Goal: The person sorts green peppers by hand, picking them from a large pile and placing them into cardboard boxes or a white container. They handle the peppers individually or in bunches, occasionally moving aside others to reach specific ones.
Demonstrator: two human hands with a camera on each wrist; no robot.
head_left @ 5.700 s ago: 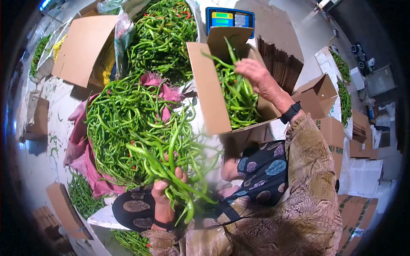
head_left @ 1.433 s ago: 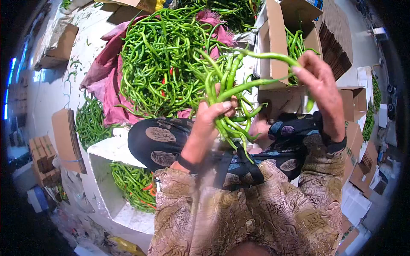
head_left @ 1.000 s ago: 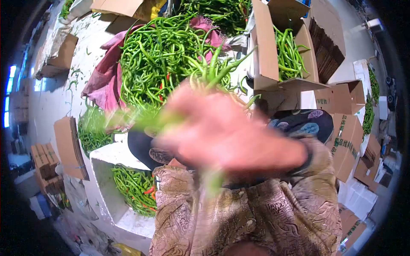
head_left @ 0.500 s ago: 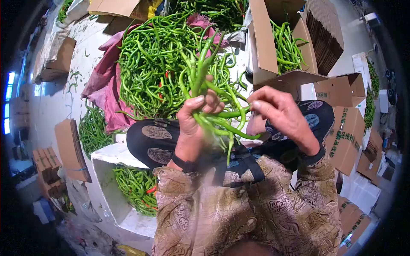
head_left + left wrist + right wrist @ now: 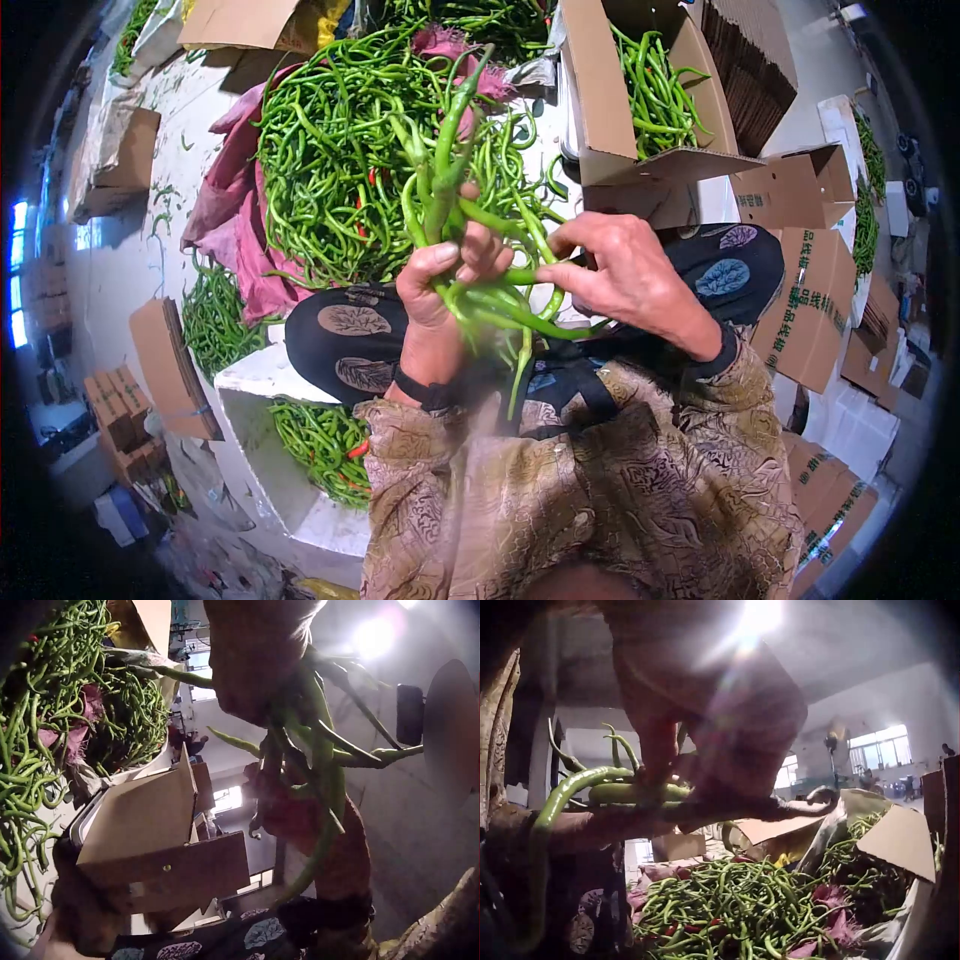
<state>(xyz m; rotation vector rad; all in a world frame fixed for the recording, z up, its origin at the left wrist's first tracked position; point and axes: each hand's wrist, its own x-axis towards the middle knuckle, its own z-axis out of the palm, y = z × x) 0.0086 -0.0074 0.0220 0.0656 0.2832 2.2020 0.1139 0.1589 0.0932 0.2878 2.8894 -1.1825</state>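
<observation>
In the head view the left hand [image 5: 440, 280] grips a bunch of long green peppers [image 5: 445, 190] round its middle, tips poking up and down over the lap. The right hand [image 5: 635, 285] is just to its right, thumb and forefinger pinching a pepper of that bunch. The left wrist view has the left hand [image 5: 259, 660] above, dark, with peppers [image 5: 326, 765] hanging below it. From the right wrist view, the right hand [image 5: 712, 712] is seen backlit, its fingers at a thick green pepper [image 5: 637, 793].
A large pepper heap [image 5: 330, 150] lies on pink cloth [image 5: 225, 215] ahead. An upright carton [image 5: 600, 90] holding peppers stands at the front right, beside flattened cardboard [image 5: 745, 80]. A white foam box [image 5: 250, 440] with peppers sits at the lower left; printed cartons [image 5: 810, 300] stand at right.
The right hand went from near the carton across the left hand, then back to the bunch's right side, and now pinches a pepper. The left hand keeps its grip. The head view has shifted slightly.
</observation>
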